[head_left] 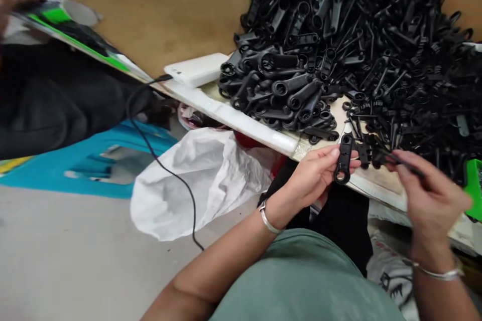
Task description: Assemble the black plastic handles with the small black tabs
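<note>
My left hand [314, 173] pinches a flat black plastic arm part [344, 156] between thumb and fingers, its ring-shaped end pointing down towards me. To the right, my right hand [433, 198] is closed around a thin dark stick-like tool [410, 164]. The tool's front end points left towards the part and is hard to make out against the black pieces behind it; I cannot tell its exact kind. Just beyond both hands, a large heap of similar black plastic parts [297, 85] covers the worktable, with smaller loose pieces at its near edge.
A white power bank [198, 69] with a black cable [161, 160] lies left of the heap. Below the table edge [259, 133] hangs a white plastic bag [188, 180]. A green tray [474, 188] stands at the right. Another person's dark sleeve [68, 100] reaches in from the left.
</note>
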### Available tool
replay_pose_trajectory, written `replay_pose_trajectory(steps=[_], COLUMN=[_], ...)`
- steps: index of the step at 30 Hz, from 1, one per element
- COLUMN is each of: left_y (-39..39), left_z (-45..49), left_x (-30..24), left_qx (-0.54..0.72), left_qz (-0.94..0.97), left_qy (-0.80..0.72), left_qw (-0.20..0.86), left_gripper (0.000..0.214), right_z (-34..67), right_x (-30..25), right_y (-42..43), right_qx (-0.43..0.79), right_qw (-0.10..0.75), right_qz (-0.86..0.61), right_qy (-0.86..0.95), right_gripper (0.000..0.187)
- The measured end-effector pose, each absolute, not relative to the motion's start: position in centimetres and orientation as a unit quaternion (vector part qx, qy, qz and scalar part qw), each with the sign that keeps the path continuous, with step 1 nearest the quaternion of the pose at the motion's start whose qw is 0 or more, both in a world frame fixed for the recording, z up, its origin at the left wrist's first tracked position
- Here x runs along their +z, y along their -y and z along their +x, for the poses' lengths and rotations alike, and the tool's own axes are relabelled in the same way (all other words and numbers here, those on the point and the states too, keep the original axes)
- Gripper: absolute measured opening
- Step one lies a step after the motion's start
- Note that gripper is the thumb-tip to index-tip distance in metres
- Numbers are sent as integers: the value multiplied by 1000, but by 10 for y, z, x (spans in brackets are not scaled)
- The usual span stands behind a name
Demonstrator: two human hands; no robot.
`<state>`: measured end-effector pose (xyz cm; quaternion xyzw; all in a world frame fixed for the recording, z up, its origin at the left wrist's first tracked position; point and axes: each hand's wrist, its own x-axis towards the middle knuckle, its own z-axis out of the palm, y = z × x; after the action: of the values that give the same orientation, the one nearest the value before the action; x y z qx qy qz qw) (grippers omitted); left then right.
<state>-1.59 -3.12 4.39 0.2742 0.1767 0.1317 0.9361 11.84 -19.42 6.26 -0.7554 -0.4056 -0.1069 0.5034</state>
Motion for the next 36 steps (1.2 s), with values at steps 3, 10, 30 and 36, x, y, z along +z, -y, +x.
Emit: replay_pose_trajectory(steps=[3,10,30,36], left_y=[36,34,38,41], left_z=[-14,-19,-16,-19], left_x=[43,39,28,23], left_qx=[135,143,197,213], left_qz=[279,300,406,524], left_qy=[-165,-137,-139,-110], left_qw=[936,933,881,817], left_gripper=[20,28,40,37], right_z=[88,94,84,100], right_x=[44,34,52,44], right_y=[174,148,155,141], right_qx=[-208,-268,4,282], right_qw=[463,377,465,609], right_qz=[-725,-692,-745,-669], right_qy=[466,554,479,321], right_gripper=[31,47,29,43])
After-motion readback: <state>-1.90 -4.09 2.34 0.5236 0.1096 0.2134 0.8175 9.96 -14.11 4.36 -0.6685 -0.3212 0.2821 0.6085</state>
